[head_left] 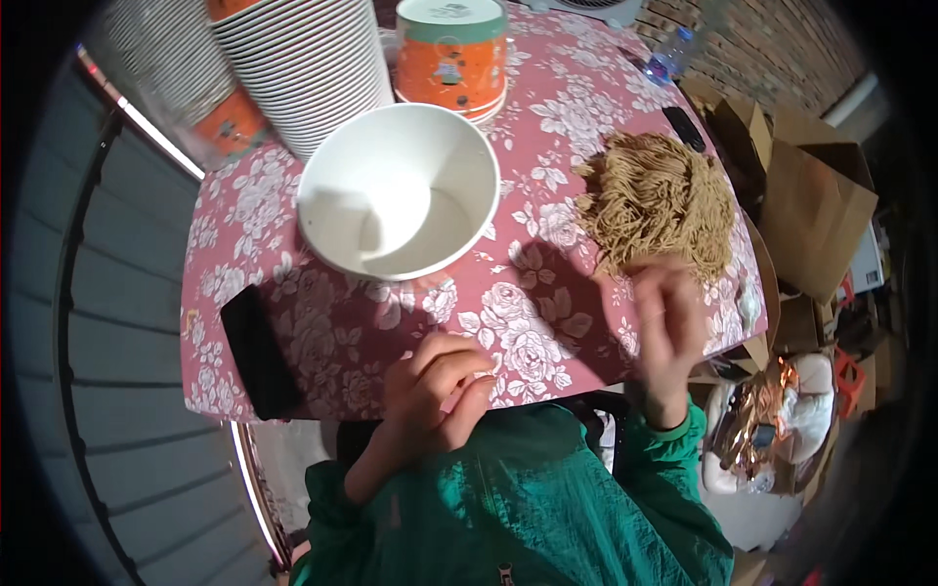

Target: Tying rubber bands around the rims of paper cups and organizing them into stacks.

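My left hand (438, 393) is over the near edge of the table, its fingers curled in toward the thumb and nothing visible in them. Further right, my right hand (669, 317) is smeared by motion beside the near side of a pile of tan cords (660, 200). Whether it has hold of a cord cannot be made out. Beyond my left hand stands a large white paper bucket (445, 151), its mouth facing me and its inside showing no contents.
A tall stack of nested paper buckets (303, 68) rises at the far left, next to an upside-down orange and green bucket (451, 68). A black phone (259, 352) lies at the left edge. Cardboard boxes (816, 200) crowd the right side, near a water bottle (669, 57).
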### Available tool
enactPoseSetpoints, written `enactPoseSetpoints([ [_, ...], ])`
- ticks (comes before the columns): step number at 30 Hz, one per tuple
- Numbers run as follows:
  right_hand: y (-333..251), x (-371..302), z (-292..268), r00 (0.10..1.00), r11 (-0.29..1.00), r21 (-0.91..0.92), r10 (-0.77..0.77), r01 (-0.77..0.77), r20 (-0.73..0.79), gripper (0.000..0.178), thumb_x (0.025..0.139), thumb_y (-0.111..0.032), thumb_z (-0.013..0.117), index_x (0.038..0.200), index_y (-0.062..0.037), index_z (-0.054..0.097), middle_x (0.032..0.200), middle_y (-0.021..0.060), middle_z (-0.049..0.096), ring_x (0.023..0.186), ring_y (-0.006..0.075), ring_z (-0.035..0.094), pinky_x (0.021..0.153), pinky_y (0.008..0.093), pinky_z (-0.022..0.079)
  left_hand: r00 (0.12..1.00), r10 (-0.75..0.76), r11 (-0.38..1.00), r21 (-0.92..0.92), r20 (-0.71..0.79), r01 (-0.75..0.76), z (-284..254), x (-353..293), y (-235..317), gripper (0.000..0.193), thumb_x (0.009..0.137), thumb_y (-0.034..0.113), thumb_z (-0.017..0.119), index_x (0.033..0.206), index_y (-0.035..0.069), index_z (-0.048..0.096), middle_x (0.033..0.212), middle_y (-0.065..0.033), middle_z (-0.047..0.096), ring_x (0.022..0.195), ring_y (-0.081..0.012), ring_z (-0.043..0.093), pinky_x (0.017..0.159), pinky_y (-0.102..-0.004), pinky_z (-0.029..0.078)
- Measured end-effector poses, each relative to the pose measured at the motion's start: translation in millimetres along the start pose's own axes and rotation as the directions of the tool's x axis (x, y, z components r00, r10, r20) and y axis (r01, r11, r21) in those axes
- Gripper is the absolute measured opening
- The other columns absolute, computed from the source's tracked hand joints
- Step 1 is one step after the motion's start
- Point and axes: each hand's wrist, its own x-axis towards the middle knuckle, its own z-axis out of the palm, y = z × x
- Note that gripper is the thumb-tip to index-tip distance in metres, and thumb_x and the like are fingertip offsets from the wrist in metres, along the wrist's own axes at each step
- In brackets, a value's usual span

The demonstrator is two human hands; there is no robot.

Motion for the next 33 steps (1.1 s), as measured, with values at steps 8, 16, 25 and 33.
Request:
enactPoseSetpoints([
  [8, -32, -44, 35, 0.849, 0.892, -0.147, -0.340, 0.427, 0.404, 0.020, 0.076, -0.002, 0.074, 0.095, 0.0007, 0.068, 0.075, 0.0055, 0.057, 0.061, 0.0185, 0.063, 0.048, 0.0319, 0.048, 0.771, -0.410, 0.684, -0.395, 0.487, 0.613, 19, 14, 3, 0.022, 0.104, 0.013, 0.057, 0.113, -0.004, 0.067, 0.107, -0.0089, 0.065, 0.094, -0.0149, 0.062, 0.086, -0.0292, 0.049],
  [16, -34, -56, 33, 0.866, 0.944, -0.089, -0.250, 0.317, 0.434, 0.017, 0.078, 0.002, 0.075, 0.094, 0.0018, 0.066, 0.080, 0.0100, 0.063, 0.063, 0.0244, 0.066, 0.051, 0.0356, 0.052, 0.581, -0.612, 0.284, -0.536, 0.537, 0.795, 20, 8, 11, 0.021, 0.103, 0.009, 0.060, 0.123, 0.002, 0.061, 0.087, 0.0019, 0.057, 0.079, -0.0034, 0.050, 0.071, -0.0206, 0.042],
  [25, -53, -33, -25, 0.956, 0.972, -0.185, -0.093, 0.148, 0.277, 0.008, 0.087, 0.003, 0.074, 0.089, 0.0039, 0.067, 0.081, 0.0142, 0.071, 0.063, 0.0258, 0.069, 0.056, 0.0345, 0.055, 0.713, -0.321, 0.724, -0.325, 0.623, 0.609, 7, 5, 13, 0.022, 0.089, 0.005, 0.078, 0.107, -0.002, 0.067, 0.088, -0.0057, 0.073, 0.080, -0.0074, 0.067, 0.073, -0.0262, 0.053],
  [33, -14, -51, -77, 0.941, 0.903, -0.328, 0.189, -0.279, -0.280, 0.006, 0.098, -0.001, 0.068, 0.102, 0.0040, 0.067, 0.088, 0.0048, 0.068, 0.073, 0.0075, 0.056, 0.065, 0.0217, 0.044, 0.654, -0.590, 0.647, -0.207, 0.473, 0.733, -37, 16, 26, 0.010, 0.090, -0.001, 0.065, 0.099, -0.004, 0.070, 0.080, -0.0052, 0.069, 0.074, -0.0063, 0.061, 0.066, -0.0248, 0.047],
])
